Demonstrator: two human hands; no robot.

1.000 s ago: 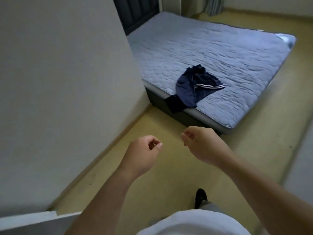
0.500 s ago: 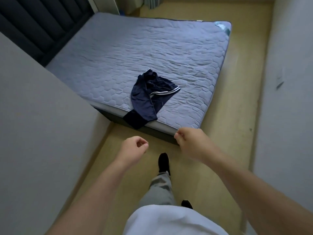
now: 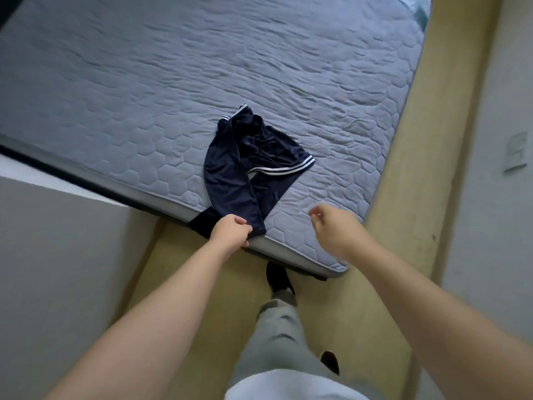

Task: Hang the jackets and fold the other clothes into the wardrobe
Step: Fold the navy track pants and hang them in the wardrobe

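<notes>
A crumpled navy garment (image 3: 248,166) with white stripes lies near the front edge of the grey quilted mattress (image 3: 173,82), one dark end hanging over the side. My left hand (image 3: 230,230) pinches the garment's near hem at the mattress edge. My right hand (image 3: 331,226) hovers over the mattress corner to the right of the garment, fingers loosely curled, holding nothing. The wardrobe is out of view.
A pale wall or panel (image 3: 57,269) stands close on the left. Another wall with a switch plate (image 3: 516,153) runs along the right. Yellow flooring (image 3: 403,197) forms a narrow strip beside the bed. My legs and dark shoe (image 3: 278,277) are below.
I have stepped up to the bed. My left hand reached forward and closed on the garment's hem; my right hand moved over the mattress corner.
</notes>
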